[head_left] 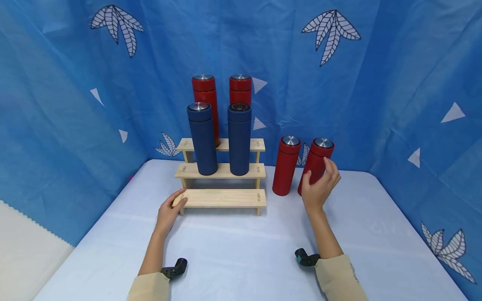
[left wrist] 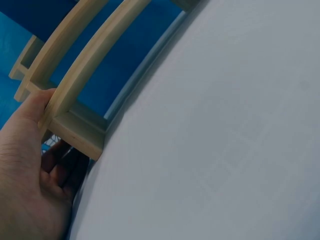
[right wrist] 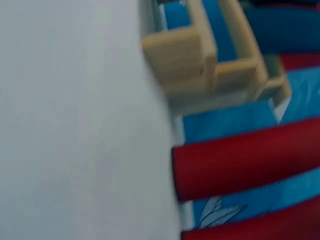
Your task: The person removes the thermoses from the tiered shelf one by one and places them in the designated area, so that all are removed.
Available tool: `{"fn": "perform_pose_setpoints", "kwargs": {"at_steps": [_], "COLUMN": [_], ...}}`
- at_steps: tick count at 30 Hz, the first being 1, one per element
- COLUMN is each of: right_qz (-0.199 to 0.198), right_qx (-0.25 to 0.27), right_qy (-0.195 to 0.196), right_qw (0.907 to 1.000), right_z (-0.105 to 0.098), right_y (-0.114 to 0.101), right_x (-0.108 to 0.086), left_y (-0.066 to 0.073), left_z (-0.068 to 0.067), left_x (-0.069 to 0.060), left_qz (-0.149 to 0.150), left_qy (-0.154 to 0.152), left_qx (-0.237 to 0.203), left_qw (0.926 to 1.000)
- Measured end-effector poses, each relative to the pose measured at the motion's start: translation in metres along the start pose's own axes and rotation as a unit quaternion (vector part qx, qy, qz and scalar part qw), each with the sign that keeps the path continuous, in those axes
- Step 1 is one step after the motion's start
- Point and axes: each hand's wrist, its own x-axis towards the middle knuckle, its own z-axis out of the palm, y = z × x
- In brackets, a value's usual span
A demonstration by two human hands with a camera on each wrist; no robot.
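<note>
A three-step wooden rack stands on the table, its lowest step bare. My left hand grips the left end of that step, thumb on top in the left wrist view and fingers curled below. To the rack's right two red bottles stand upright. My right hand is in front of the outer red bottle, thumb and fingers spread apart; whether it touches the bottle I cannot tell. The right wrist view does not show this hand.
Two dark blue bottles stand on the middle step, and two red bottles on the top step behind them. A blue patterned curtain hangs behind and beside the white table.
</note>
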Motion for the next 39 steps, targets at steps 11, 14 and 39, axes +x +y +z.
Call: {"fn": "perform_pose_setpoints", "kwargs": {"at_steps": [11, 14, 39], "right_qz": [-0.043, -0.033, 0.084], "right_qx": [0.161, 0.201, 0.174], "right_qy": [-0.072, -0.117, -0.338], "right_qw": [0.9834, 0.9721, 0.921], "right_z": [0.051, 0.069, 0.121], "right_y": [-0.08, -0.095, -0.104], "right_x": [0.026, 0.03, -0.007], "left_y": [-0.004, -0.004, -0.003], "left_z": [0.0, -0.001, 0.0], "left_x": [0.001, 0.0, 0.002], "left_qz": [-0.001, 0.001, -0.003], "left_qy": [0.005, 0.0, 0.002], "left_qx": [0.001, 0.003, -0.004], "left_qw": [1.0, 1.0, 1.0]}}
